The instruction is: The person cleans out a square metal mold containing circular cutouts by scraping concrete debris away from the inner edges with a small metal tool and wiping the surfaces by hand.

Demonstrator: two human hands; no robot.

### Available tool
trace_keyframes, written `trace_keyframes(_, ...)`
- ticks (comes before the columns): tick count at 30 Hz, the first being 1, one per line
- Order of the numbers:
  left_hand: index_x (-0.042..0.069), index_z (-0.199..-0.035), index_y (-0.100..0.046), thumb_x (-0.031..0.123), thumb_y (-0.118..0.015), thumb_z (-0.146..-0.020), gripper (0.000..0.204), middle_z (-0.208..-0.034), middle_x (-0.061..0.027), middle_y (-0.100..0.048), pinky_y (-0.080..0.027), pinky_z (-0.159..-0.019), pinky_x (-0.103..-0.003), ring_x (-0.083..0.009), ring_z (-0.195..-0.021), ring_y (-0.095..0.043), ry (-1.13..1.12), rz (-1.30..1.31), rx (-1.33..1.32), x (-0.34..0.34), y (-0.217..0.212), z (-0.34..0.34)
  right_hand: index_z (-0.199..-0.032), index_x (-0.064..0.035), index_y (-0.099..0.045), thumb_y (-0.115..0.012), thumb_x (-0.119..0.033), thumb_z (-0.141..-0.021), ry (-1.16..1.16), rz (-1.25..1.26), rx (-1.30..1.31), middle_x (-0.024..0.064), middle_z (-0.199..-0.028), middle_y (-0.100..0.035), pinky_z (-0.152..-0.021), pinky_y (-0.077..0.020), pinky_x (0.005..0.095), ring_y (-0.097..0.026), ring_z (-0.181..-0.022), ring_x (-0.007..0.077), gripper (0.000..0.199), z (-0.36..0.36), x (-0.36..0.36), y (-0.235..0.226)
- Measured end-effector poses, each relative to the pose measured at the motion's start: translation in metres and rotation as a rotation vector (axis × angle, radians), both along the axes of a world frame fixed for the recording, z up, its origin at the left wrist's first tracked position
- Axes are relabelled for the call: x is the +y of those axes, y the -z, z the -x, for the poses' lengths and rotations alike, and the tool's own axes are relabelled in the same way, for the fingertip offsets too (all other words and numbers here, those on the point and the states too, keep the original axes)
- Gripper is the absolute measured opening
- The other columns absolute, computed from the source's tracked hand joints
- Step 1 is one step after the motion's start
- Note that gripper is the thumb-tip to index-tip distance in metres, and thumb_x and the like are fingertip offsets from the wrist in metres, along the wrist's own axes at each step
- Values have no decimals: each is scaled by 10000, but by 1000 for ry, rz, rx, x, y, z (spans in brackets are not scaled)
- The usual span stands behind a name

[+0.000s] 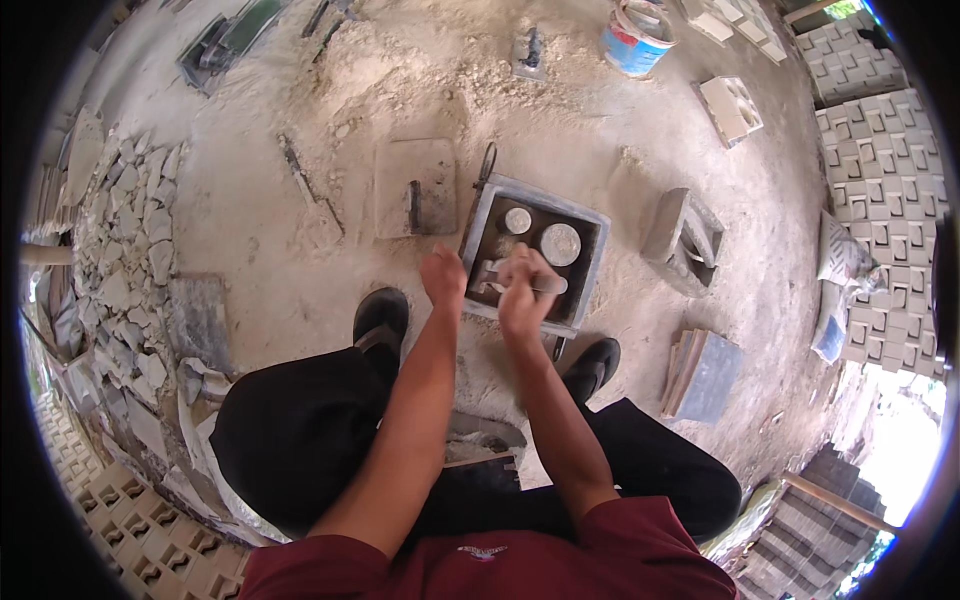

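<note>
A square grey metal mould [592, 225] with dark inside and pale round and angular inserts lies on the dusty floor in front of my feet. My right hand [524, 290] hangs over its near part, fingers closed round a thin metal tool whose tip points right. At the mould's near left edge, my left hand [443, 274] is curled, and I cannot tell whether it holds anything.
A flat grey slab with a trowel [414, 205] lies left of the mould, and an empty mould [684, 238] sits to its right. Stacked flat plates [704, 374] rest lower right. Patterned concrete blocks [885, 190] line the right side, broken pieces [130, 250] the left. A paint bucket [634, 36] stands beyond.
</note>
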State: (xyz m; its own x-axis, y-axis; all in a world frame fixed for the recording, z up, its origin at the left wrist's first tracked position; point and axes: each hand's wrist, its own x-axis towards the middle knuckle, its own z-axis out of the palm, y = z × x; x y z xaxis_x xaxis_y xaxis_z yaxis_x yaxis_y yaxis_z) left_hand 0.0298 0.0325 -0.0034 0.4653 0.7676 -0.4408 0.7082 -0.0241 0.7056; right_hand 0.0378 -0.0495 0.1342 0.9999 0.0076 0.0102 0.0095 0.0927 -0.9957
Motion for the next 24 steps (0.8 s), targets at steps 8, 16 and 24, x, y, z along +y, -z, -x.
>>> trace_keyframes(8,-109,-811,-609,326,-301,-897,540,-847,-332,-589,-437,-785,-511,-488,-844,-567,-21,-23,32,2,-7,1,-579,-45,-383,-452,-164,-938,55,55,-32,-26,-527,-375,-434,-239,251,-303,-502,47,384,-3,-2,5)
trace_keyframes(16,-107,-819,-612,359,-294,-900,569,-899,-350,-577,-423,-810,-515,-482,-905,-554,-26,50,20,-3,-20,-4,-575,-80,-363,-431,-99,-920,58,-31,-107,-37,-506,-323,-420,-197,253,-276,-457,51,352,-27,-3,1)
trace_keyframes(24,-126,-796,-603,358,-301,-894,579,-868,-354,-577,-420,-804,-524,-497,-875,-555,141,-136,6,1,3,-2,-591,-84,-378,-488,-84,-898,14,-171,92,-47,-526,-342,-413,-230,231,-297,-453,44,326,-57,9,-9)
